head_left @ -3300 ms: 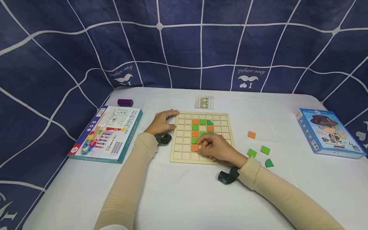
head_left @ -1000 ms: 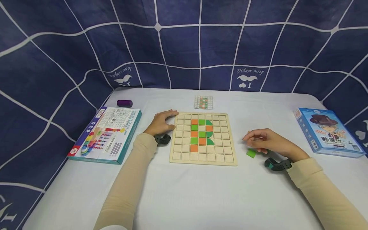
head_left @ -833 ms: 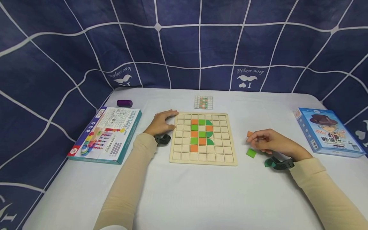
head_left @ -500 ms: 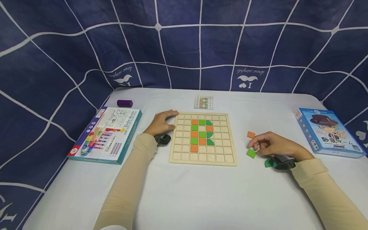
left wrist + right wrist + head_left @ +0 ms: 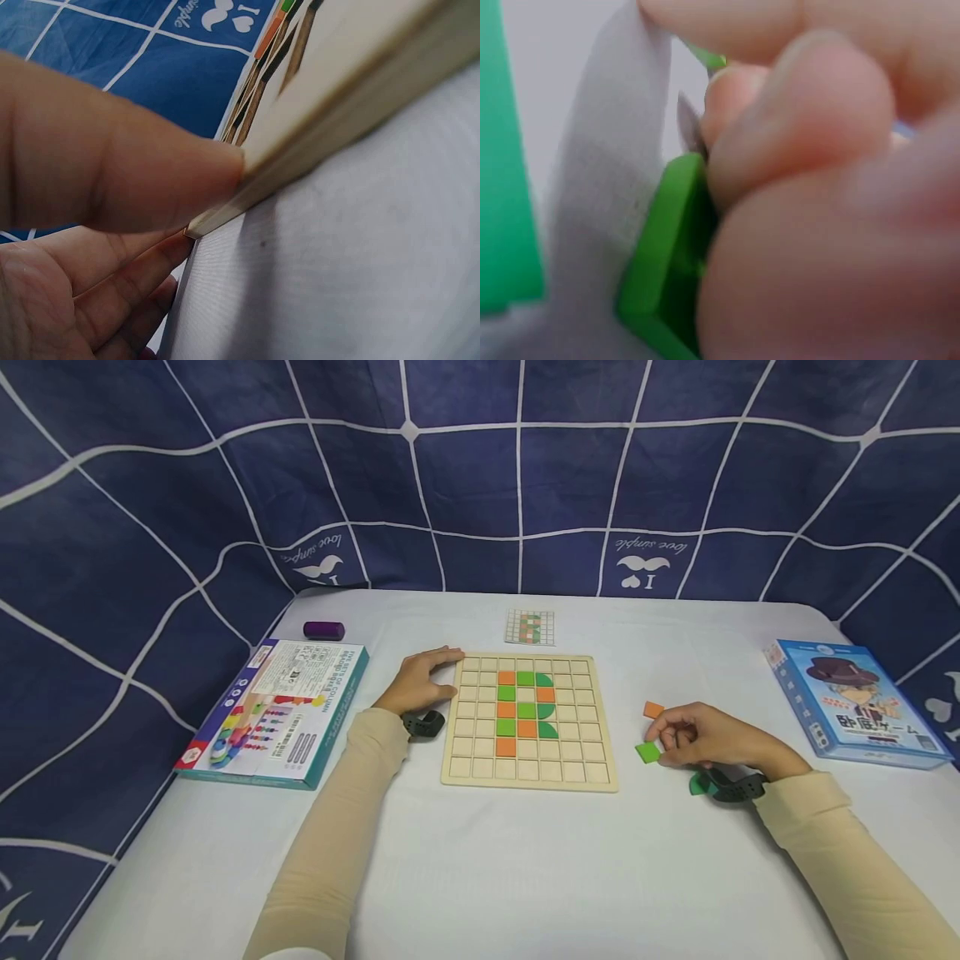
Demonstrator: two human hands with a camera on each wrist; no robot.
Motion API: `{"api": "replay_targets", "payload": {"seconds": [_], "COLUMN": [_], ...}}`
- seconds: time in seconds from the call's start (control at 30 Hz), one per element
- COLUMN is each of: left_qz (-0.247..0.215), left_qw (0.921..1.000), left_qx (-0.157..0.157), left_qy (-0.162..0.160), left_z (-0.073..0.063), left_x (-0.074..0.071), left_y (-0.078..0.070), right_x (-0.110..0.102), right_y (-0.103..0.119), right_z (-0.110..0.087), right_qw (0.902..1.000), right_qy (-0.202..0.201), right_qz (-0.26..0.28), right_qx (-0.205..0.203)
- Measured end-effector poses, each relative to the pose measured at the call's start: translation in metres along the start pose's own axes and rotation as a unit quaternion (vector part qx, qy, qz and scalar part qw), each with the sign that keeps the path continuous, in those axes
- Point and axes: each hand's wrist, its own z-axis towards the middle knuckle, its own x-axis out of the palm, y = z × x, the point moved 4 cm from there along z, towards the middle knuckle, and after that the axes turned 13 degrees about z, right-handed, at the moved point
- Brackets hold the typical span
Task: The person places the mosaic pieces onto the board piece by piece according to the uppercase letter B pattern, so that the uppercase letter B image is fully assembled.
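In the head view my left hand [image 5: 418, 682] rests at the upper left corner of a wooden grid board [image 5: 480, 768]. Its thumb [image 5: 172, 180] presses the board's side in the left wrist view, with the other fingers straight beyond the corner. Orange, lime and dark green tiles fill cells in the board's middle. Right of the board, my right hand [image 5: 708, 739] pinches a lime green square tile [image 5: 648, 752] by its edge, low over the table. Another lime green tile [image 5: 656, 255] shows close beside the curled fingers in the right wrist view, hidden under the hand from above.
An orange tile [image 5: 654, 710] lies just beyond the right hand, and a dark green rounded tile [image 5: 698, 784] is partly under the wrist strap. A small pattern card [image 5: 530, 627] lies behind the board. Boxes stand left [image 5: 277, 714] and right [image 5: 855, 702], with a purple cylinder [image 5: 324, 631] back left.
My right hand has left the board, where more tiles now lie, and gone to the loose tiles. It has taken hold of the lime green tile and shifted it slightly left. The left hand stays.
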Motion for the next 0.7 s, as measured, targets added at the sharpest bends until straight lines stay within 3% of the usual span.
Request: {"api": "replay_targets", "payload": {"seconds": [0.37,0.7], "left_qz": [-0.004,-0.007], "left_qw": [1.0000,0.9999], "left_qx": [-0.007,-0.007], "left_qy": [0.001,0.000], "left_z": [-0.0004,-0.0013], "left_x": [0.0008,-0.0001], "left_y": [-0.0003,-0.0013], "right_x": [0.0008,0.0033], "right_y": [0.0012,0.0060], "right_z": [-0.0001,0.0021], "right_qw": [0.9998,0.9988], "right_qy": [-0.011,-0.029], "right_qz": [0.000,-0.033], "right_qx": [0.019,0.023]}}
